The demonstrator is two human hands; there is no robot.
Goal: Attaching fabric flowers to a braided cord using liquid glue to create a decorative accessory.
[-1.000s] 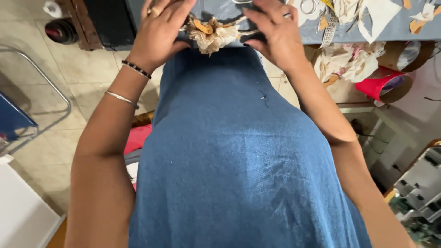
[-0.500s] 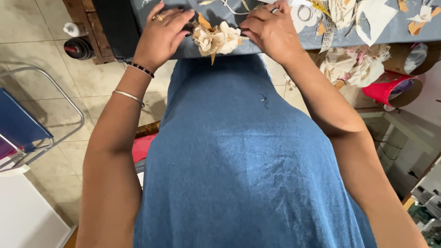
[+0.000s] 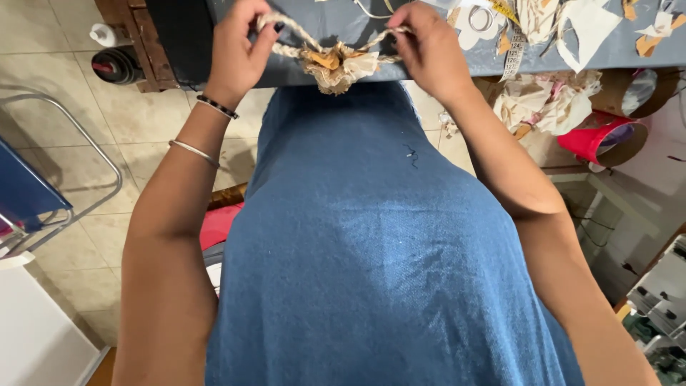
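Observation:
A braided cream cord with a cream and tan fabric flower [image 3: 336, 66] at its middle is stretched between my hands, just above the edge of the blue-grey table [image 3: 429, 61]. My left hand [image 3: 239, 50] pinches the cord's left end, with two bracelets on the wrist below it. My right hand [image 3: 429, 46] grips the cord's right end. The flower hangs over my blue shirt, close to the table edge.
Fabric scraps, a roll of tape and a measuring tape [image 3: 511, 57] litter the table at the upper right. A red tub [image 3: 597, 139] and crumpled cloth [image 3: 543, 104] sit under it. A blue metal-framed chair [image 3: 28, 193] stands left on the tiled floor, near a dark bottle [image 3: 118, 64].
My hands have moved apart, pulling the cord straight with the flower in the middle. Before, both hands were bunched close around the flower.

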